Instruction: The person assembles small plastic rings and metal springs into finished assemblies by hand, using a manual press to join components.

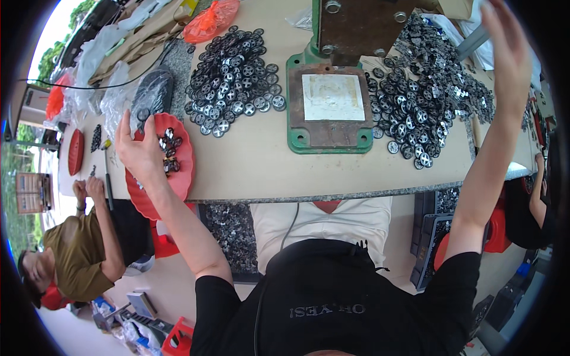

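Note:
My left hand (pixel 140 155) is over a red scalloped basin (pixel 185 151), its thumb and a finger pinching a small black wheel (pixel 143 114). Dark and silvery small parts (pixel 170 148) lie in the basin. In front of me stands a green press (pixel 295 127) with a white pad (pixel 333 97) on its base. My raised right hand (pixel 507 41), somewhat blurred, is at the end of a grey metal lever (pixel 473 42) and appears closed around it. Beside the press are a left heap of black wheels (pixel 228 89) and a right heap of wheels with silver spokes (pixel 412 115).
Small dark parts (pixel 436 53) are piled behind the right heap. Clear plastic bags (pixel 119 104) and an orange-red bag (pixel 212 21) lie at the far left. Another person (pixel 86 252) works at left. Grey crates (pixel 430 240) stand below the table edge (pixel 320 197).

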The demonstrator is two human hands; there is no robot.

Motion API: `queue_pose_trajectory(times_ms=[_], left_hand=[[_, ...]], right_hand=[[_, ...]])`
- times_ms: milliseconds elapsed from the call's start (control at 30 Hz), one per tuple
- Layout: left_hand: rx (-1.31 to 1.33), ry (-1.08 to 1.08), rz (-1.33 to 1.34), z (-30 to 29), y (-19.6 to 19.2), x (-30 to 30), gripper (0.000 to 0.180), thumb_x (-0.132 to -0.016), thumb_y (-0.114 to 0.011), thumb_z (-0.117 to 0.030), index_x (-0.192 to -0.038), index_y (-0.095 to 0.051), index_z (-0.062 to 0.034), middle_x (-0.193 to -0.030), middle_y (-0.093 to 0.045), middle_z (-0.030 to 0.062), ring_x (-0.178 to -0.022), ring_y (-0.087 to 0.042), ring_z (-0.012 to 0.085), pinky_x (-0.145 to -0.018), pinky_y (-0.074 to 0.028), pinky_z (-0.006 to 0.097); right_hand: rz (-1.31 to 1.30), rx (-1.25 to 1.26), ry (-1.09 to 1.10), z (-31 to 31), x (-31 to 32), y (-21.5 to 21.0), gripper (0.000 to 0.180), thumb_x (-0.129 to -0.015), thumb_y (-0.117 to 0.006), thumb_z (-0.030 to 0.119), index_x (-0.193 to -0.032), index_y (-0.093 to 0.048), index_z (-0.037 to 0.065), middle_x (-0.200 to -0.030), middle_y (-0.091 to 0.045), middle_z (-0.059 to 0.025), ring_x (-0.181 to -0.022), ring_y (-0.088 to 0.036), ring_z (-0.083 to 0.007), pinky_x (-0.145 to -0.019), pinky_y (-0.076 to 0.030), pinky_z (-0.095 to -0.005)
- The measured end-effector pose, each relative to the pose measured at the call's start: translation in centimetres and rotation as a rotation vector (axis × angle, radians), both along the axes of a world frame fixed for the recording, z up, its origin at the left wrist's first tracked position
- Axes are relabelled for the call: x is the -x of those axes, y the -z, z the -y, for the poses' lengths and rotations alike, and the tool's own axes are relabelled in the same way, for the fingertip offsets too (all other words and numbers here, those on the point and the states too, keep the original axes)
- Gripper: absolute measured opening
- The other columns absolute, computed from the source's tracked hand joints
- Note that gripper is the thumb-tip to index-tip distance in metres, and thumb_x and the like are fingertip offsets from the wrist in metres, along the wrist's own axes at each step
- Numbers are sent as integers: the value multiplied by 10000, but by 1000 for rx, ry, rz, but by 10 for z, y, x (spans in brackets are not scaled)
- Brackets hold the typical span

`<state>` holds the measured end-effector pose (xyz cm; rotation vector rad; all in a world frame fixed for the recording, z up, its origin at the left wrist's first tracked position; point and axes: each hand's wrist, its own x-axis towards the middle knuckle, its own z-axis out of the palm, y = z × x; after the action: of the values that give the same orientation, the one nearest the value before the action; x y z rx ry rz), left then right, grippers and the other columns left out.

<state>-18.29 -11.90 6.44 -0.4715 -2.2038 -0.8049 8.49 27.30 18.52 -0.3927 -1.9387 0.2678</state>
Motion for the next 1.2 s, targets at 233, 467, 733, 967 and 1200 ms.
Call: queue_pose_trajectory(times_ms=[233, 467, 733, 967, 1200], left_hand=[[314, 300, 333, -67, 47, -37, 306, -681, -705, -182, -919, -648, 2, -955, -617, 167, -910, -562, 286, -807, -419, 334], [374, 298, 322, -73, 80, -31, 269, -663, -705, -169, -864, -642, 0, -825, -616, 146, -825, -564, 284, -754, -430, 363], [-322, 530, 659, -83, 77, -69, 226, -785, -637, -115, -969, -599, 11, -918, -606, 74, -839, -569, 158, -712, -440, 242], [-893, 1004, 1294, -82, 87, -135, 286, -829, -577, -38, -1101, -536, 43, -1065, -586, 124, -894, -566, 136, -763, -449, 234], [-1123, 1148, 1484, -82, 105, -159, 279, -890, -505, -172, -1073, -534, 37, -1077, -568, 156, -885, -582, 178, -790, -480, 249]], right_hand=[[239, 472, -189, 50, -44, 123, 141, -830, -551, 61, -958, -594, 19, -939, -576, -40, -830, -541, -105, -653, -435, -221], [374, 511, -135, 56, -49, 165, 97, -792, -593, 65, -872, -614, 13, -846, -586, -60, -638, -526, -110, -520, -402, -229], [703, 393, -232, 57, -34, 178, 134, -731, -597, 38, -862, -606, 9, -788, -572, -91, -635, -547, -215, -584, -441, -297], [525, 152, -37, -16, 28, 198, 114, -764, -545, 69, -827, -625, 18, -829, -607, -139, -759, -587, -305, -686, -463, -377], [820, 383, 15, -66, 95, 212, 166, -724, -566, 128, -842, -655, 52, -896, -631, -165, -867, -597, -323, -755, -473, -398]])
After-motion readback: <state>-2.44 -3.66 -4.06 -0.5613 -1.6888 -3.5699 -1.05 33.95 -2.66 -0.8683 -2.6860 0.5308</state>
